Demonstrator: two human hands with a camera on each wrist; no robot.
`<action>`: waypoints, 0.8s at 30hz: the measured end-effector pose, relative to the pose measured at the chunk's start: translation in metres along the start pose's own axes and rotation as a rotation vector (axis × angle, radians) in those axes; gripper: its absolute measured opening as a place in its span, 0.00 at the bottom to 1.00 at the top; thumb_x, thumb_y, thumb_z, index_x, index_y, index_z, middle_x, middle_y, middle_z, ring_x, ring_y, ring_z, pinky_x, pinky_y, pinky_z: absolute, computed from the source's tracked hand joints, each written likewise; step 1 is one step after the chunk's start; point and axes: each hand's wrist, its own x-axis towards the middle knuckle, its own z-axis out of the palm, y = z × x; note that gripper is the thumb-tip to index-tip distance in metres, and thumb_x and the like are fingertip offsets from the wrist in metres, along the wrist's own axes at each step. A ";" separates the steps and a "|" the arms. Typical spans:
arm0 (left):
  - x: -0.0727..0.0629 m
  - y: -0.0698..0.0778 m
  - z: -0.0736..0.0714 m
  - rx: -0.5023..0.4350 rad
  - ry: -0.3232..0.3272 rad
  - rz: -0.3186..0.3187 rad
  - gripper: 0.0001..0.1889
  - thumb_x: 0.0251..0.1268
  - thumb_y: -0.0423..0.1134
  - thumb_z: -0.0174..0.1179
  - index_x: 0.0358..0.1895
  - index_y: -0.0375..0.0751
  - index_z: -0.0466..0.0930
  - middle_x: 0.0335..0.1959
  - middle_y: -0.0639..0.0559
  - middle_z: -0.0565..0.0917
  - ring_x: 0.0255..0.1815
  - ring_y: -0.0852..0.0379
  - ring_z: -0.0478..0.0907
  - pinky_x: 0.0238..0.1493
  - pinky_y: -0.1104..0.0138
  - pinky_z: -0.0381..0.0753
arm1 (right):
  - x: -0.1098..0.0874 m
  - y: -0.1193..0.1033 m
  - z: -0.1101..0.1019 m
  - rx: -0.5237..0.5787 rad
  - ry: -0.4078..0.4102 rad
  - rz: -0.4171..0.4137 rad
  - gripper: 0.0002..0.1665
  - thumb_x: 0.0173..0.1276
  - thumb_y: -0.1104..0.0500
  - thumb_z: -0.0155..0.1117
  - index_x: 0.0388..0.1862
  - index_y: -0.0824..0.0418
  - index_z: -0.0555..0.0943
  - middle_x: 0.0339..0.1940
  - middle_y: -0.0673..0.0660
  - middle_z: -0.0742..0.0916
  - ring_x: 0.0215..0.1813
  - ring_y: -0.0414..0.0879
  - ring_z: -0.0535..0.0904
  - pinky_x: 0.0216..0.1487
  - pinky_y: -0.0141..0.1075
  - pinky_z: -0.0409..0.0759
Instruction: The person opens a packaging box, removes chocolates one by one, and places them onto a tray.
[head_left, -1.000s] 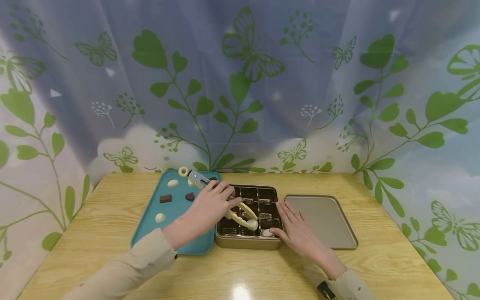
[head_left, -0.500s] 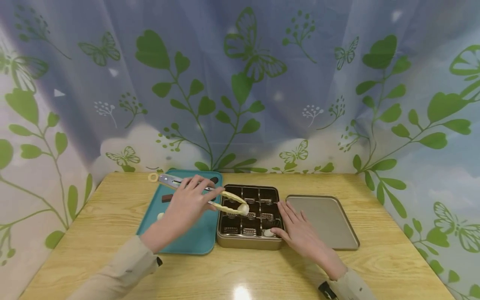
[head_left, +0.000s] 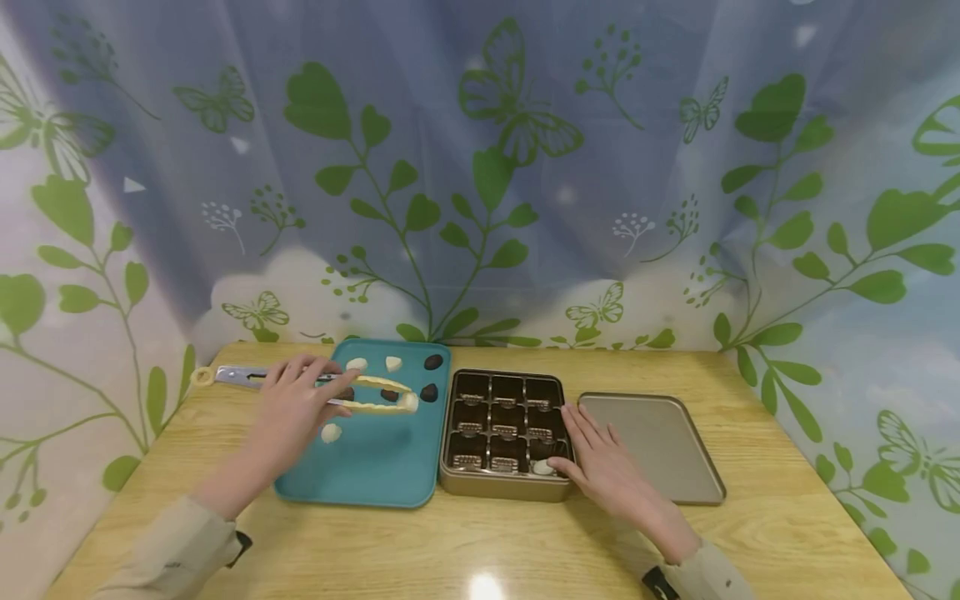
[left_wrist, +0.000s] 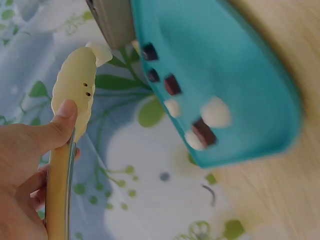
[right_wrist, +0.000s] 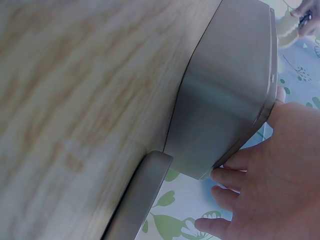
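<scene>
My left hand (head_left: 296, 412) grips a pair of tongs (head_left: 240, 377) with cream scalloped tips and a metal body. Between the tips sits a white chocolate (head_left: 408, 402), held above the blue tray (head_left: 360, 479). On that tray lie several white and dark chocolates, among them a round white one (head_left: 331, 432) and a dark one (head_left: 432, 362). My right hand (head_left: 607, 471), fingers extended, rests against the right rim of a gold tin (head_left: 506, 486) with a divided brown insert. One white chocolate (head_left: 543, 467) lies in its front right compartment, beside my thumb.
A flat gold lid (head_left: 648, 442) lies right of the tin on the wooden table (head_left: 390, 554). The tray stands close to the tin's left side. Behind the table hangs a curtain (head_left: 555, 208) printed with leaves and butterflies.
My left hand has drawn the tongs and the white chocolate leftward, from inside the tin to over the tray. The right hand has stayed at the tin's rim.
</scene>
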 end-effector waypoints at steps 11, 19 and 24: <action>-0.022 -0.021 0.003 0.131 -0.103 0.030 0.29 0.42 0.45 0.79 0.55 0.47 0.88 0.43 0.45 0.83 0.47 0.43 0.75 0.50 0.47 0.76 | -0.003 0.001 -0.002 0.005 0.021 -0.006 0.48 0.79 0.40 0.53 0.82 0.68 0.50 0.82 0.65 0.56 0.82 0.63 0.50 0.76 0.66 0.51; -0.024 -0.022 0.014 0.177 -0.214 0.040 0.25 0.48 0.39 0.77 0.55 0.49 0.88 0.43 0.49 0.82 0.47 0.45 0.75 0.49 0.49 0.77 | -0.001 0.000 -0.002 0.001 0.010 -0.012 0.48 0.79 0.40 0.52 0.82 0.67 0.50 0.83 0.64 0.55 0.82 0.63 0.50 0.76 0.66 0.51; -0.024 -0.021 0.017 0.162 -0.200 0.029 0.26 0.48 0.43 0.77 0.55 0.48 0.88 0.43 0.47 0.82 0.46 0.45 0.74 0.48 0.49 0.76 | -0.001 0.001 0.000 -0.003 0.006 -0.009 0.48 0.79 0.40 0.52 0.82 0.67 0.49 0.83 0.64 0.55 0.82 0.63 0.50 0.76 0.65 0.50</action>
